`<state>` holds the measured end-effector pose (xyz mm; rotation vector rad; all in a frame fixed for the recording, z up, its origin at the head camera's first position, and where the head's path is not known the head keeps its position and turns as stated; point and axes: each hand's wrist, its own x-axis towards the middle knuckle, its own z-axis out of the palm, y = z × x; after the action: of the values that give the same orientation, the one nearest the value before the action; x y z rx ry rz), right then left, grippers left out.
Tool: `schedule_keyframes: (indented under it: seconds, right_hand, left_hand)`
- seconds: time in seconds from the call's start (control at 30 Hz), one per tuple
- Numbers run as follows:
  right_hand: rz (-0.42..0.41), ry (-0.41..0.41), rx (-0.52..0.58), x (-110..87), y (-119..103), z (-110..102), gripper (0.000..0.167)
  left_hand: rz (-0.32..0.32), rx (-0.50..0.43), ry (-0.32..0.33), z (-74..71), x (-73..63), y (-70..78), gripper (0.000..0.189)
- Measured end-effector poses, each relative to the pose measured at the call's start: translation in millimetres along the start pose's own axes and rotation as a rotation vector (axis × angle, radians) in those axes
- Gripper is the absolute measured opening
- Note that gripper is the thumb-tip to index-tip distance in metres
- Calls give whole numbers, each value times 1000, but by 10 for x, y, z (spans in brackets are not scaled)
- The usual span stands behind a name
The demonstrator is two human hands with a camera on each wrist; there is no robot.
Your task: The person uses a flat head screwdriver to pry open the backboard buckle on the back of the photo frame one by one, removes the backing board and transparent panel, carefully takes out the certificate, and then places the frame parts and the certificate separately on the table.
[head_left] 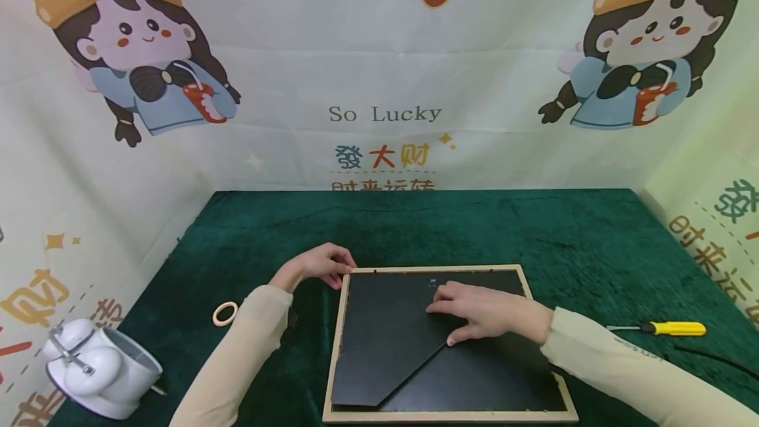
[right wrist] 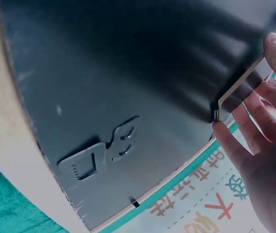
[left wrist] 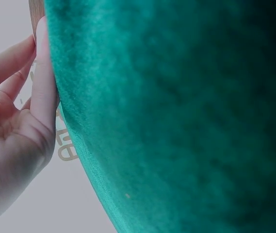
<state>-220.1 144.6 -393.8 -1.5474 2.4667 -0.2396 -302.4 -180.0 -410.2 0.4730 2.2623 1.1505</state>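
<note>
A picture frame [head_left: 450, 416] with a light wood rim lies face down, its black backing board [head_left: 492, 384] upward. On the board is a black easel stand [head_left: 379, 335] with a slanted edge. My left hand [head_left: 326, 263] pinches the rim at the far left corner; the left wrist view shows its fingers around the wooden edge [left wrist: 37, 19]. My right hand [head_left: 483, 310] reaches over the board from the right, thumb and fingers gripping the stand's edges. In the right wrist view, a metal hanger [right wrist: 87, 162] and a small dark tab [right wrist: 135, 202] show near the rim.
A white twin-bell alarm clock [head_left: 101, 364] lies tipped at the near left. A pale wooden ring [head_left: 224, 313] is beside the left forearm. To the right are a yellow-handled screwdriver [head_left: 676, 329] and a black cable [head_left: 717, 357]. Green cloth [head_left: 415, 226] covers the table; a printed curtain [head_left: 284, 71] stands behind.
</note>
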Motion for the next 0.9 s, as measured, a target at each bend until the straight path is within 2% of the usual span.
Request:
schedule_keyframes:
  seconds: [0.33,0.63,0.9]
  right_hand:
    - [-69,-2,-188,19,-50,-3,54]
    - [-113,76,-188,-29,4,71,54]
    - [-128,70,-206,-28,17,77,55]
  left_hand:
    - [8,-9,-3,13,-12,21,14]
    - [18,3,6,19,-21,36,13]
    - [20,-8,-40,-3,-37,47,15]
